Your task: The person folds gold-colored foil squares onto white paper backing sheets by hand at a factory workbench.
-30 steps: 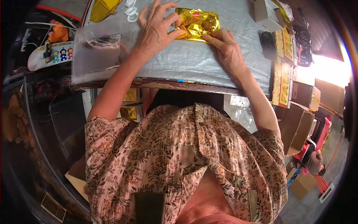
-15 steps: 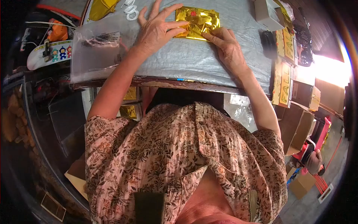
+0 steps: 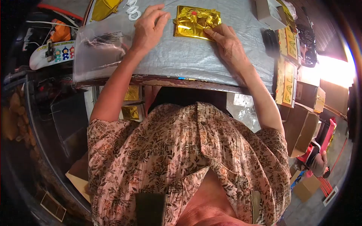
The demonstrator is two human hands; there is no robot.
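A flat, shiny gold foil packet (image 3: 194, 28) with a small red spot near its top lies on the silver-grey covered table (image 3: 181, 62). My right hand (image 3: 227, 39) grips the packet's lower right corner, the thumb on top of the foil and the fingers at its edge. To the left, my left hand (image 3: 150, 28) is raised apart from the packet, fingers loosely stretched with nothing visible in them. Near its fingertips lies a coil of white cord (image 3: 133, 12). Beside the left forearm is a clear plastic bag (image 3: 96, 56).
Another gold foil piece (image 3: 104, 9) lies at the top left. Along the right side are a white box (image 3: 270, 15), a dark object (image 3: 270, 40) and yellow printed boxes (image 3: 287, 81). Cardboard boxes (image 3: 303, 132) stand off the table's right side.
My left hand has lifted off the packet and moved left. The packet's left part is now uncovered. My right hand stays at its lower right corner.
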